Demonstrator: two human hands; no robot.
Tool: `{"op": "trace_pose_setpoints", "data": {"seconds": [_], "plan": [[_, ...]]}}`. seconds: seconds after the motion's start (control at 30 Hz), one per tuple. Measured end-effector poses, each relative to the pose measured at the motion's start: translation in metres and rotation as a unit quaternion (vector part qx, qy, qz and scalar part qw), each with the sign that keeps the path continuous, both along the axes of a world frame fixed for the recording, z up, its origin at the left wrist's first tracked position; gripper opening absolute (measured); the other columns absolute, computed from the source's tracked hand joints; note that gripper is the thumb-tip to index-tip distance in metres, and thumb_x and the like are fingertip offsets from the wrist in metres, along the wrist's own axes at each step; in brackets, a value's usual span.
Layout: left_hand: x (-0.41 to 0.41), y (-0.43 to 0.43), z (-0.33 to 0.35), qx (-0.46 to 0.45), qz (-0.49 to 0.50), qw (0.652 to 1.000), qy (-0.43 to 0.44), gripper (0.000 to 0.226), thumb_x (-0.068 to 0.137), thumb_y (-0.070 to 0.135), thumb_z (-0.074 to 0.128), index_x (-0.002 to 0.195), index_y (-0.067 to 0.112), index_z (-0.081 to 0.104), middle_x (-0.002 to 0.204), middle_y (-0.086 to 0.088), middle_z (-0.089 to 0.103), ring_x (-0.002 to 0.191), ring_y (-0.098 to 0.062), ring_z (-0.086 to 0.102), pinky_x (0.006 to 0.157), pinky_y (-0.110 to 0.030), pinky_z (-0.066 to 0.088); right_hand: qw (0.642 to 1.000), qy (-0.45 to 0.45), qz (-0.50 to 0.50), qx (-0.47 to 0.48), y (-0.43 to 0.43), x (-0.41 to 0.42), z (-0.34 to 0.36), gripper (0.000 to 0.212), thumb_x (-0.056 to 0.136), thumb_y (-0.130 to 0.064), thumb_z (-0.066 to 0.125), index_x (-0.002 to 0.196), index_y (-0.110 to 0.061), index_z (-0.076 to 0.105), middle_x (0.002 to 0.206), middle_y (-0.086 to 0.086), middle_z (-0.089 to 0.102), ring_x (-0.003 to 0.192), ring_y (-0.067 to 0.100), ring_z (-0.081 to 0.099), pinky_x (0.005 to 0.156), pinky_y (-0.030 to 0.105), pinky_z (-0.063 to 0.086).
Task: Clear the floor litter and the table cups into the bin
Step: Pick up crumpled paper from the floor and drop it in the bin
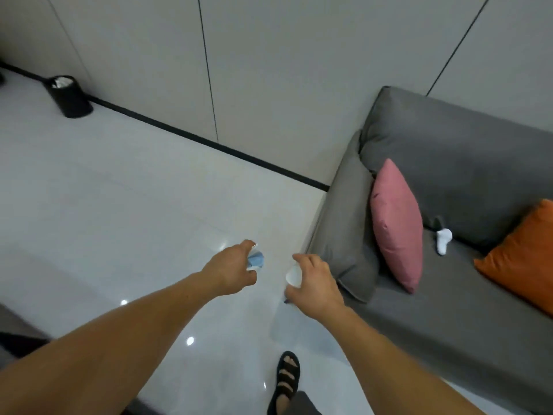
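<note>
My left hand (230,272) is stretched out over the floor, closed around a crumpled blue and white cup (256,259). My right hand (314,284) is beside it, fingers wrapped around a white cup (292,276) whose open mouth faces left. The black round bin (69,95) stands far off at the upper left against the wall, with pale crumpled litter showing in its top. Both hands are well apart from the bin.
A grey sofa (449,265) fills the right side, carrying a pink cushion (396,226), an orange cushion (520,256) and a white sock (443,239). Glossy white floor tiles (119,190) run between me and the bin. My sandalled foot (285,381) is at the bottom.
</note>
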State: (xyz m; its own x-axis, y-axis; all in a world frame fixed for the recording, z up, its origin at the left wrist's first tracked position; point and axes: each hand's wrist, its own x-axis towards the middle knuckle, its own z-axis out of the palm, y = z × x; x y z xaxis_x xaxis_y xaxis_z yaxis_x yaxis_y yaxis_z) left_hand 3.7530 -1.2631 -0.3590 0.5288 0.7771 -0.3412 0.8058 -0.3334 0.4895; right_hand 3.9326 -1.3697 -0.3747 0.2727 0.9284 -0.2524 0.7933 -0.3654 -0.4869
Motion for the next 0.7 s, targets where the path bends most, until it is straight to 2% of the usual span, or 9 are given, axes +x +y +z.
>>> {"op": "trace_pose_setpoints", "data": {"seconds": [0.23, 0.43, 0.7], "plan": [[-0.039, 0.068, 0.023, 0.015, 0.161, 0.987, -0.011, 0.069, 0.084, 0.031, 0.063, 0.144, 0.019, 0.031, 0.132, -0.008, 0.054, 0.112, -0.027, 0.056, 0.082, -0.025, 0.039, 0.992, -0.002, 0.126, 0.003, 0.129, 0.009, 0.020, 0.073, 0.083, -0.034, 0.062, 0.148, -0.022, 0.031, 0.144, 0.000, 0.035, 0.130, 0.022, 0.032, 0.104, 0.033, 0.035], [-0.103, 0.134, 0.023, 0.028, 0.276, 0.961, -0.019, 0.070, 0.082, 0.032, 0.063, 0.143, 0.020, 0.032, 0.130, -0.006, 0.054, 0.108, -0.023, 0.055, 0.079, -0.024, 0.037, 0.968, -0.020, 0.249, 0.004, 0.229, -0.048, 0.020, 0.072, 0.082, -0.035, 0.062, 0.147, -0.024, 0.031, 0.143, -0.003, 0.035, 0.130, 0.020, 0.032, 0.101, 0.031, 0.039], [-0.198, 0.273, 0.021, 0.050, 0.325, 0.944, -0.023, 0.069, 0.081, 0.030, 0.063, 0.142, 0.019, 0.033, 0.125, -0.007, 0.057, 0.101, -0.023, 0.056, 0.075, -0.025, 0.038, 0.950, -0.032, 0.309, 0.036, 0.391, -0.155, 0.030, 0.073, 0.082, -0.032, 0.064, 0.147, -0.023, 0.032, 0.142, -0.002, 0.036, 0.130, 0.021, 0.032, 0.101, 0.032, 0.038]]}}
